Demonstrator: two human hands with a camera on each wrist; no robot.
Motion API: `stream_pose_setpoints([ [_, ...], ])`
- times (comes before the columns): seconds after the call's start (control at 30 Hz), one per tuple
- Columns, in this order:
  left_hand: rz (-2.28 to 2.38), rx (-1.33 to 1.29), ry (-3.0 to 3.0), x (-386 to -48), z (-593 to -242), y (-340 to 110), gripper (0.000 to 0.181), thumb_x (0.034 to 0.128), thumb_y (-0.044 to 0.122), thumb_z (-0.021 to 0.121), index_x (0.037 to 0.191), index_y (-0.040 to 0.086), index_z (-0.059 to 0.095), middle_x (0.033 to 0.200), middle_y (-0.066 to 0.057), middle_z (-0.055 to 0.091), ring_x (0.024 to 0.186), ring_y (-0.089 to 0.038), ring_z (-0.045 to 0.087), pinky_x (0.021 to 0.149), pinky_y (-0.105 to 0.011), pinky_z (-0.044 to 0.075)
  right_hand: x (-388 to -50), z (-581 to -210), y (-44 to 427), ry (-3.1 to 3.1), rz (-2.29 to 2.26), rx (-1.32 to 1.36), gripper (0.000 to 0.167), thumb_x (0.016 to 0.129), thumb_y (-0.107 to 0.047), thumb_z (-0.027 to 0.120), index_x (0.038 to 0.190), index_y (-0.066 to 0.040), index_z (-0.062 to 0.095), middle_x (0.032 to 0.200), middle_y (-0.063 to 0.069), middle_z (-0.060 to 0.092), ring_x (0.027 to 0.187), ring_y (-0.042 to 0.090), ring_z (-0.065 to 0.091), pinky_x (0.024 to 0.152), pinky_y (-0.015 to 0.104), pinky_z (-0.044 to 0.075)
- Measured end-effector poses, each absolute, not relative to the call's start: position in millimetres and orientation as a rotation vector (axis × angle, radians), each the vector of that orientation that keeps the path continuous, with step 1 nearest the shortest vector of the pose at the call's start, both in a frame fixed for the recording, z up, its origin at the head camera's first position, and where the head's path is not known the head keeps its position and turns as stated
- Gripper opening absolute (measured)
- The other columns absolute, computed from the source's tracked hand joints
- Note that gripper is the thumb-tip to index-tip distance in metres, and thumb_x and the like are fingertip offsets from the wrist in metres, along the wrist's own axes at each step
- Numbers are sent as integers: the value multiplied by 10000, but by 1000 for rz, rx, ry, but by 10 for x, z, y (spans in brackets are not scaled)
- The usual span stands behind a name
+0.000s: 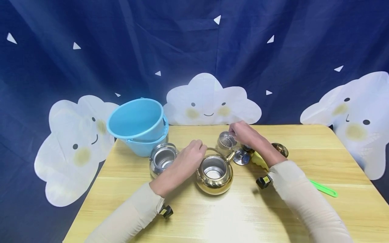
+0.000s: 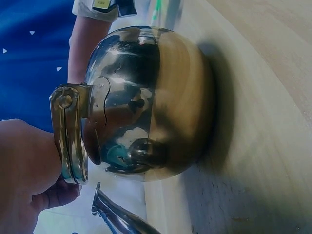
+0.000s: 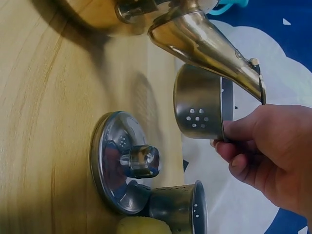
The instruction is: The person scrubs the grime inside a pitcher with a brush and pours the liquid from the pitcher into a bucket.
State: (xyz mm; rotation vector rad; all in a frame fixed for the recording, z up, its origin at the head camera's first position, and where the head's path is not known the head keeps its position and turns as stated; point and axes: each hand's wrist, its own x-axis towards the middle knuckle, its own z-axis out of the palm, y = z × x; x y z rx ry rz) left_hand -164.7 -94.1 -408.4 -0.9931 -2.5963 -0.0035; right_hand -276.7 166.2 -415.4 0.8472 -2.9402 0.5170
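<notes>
While the left hand (image 1: 186, 157) has its fingers curled on the gold kettle (image 1: 214, 187) by its handle, the right hand (image 3: 275, 151) pinches a perforated steel strainer (image 3: 197, 102) at the rim, thumb against fingers. Both hands closed on something, neither free. Kettle stands upright at table centre, mouth uncovered, no strainer visible inside. Held strainer is just past the spout tip and looks lifted off the table, open end up.

My read: step in hand is strainer handling with the kettle steadied, probably ahead of fitting it into the mouth. If so, next move calls for clearing the spout, bringing the strainer over the opening, keeping it level and lowering it past the raised handle. Main risk: snagging spout or handle.

Spares: silver lid (image 3: 114, 163) lies knob-up near the spout, second strainer (image 3: 178, 207) just beside it. Silver kettle (image 1: 154, 166), also open, is left of the gold one, next to the light blue buckets (image 1: 130, 135).

Writing: no brand or label readable on the metalware or buckets. Wrist mount (image 1: 264, 181) carries a yellow sticker, text too small to read. Backdrop (image 1: 212, 98) shows cloud faces, no words.
</notes>
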Motion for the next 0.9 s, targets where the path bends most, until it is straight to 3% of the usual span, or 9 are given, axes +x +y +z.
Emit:
stream_pose_setpoints([
  [0.37,6,-996,-2586,-1651,-4091,-940,163,977,-17,621,1127,-4,686,972,-81,637,881,-178,607,691,-186,596,-2846,-4259,1620,-2939,471,885,180,858,86,600,809,-40,718,813,77,730,746,222,665,717,383,596],
  [0.9,-10,-1006,-2569,-1654,-4093,-947,159,971,-32,611,1109,-5,686,959,-79,634,863,-184,600,672,-189,592,-2882,-4357,1591,-3040,433,836,160,885,72,612,893,-17,745,876,95,757,787,218,683,708,348,598],
])
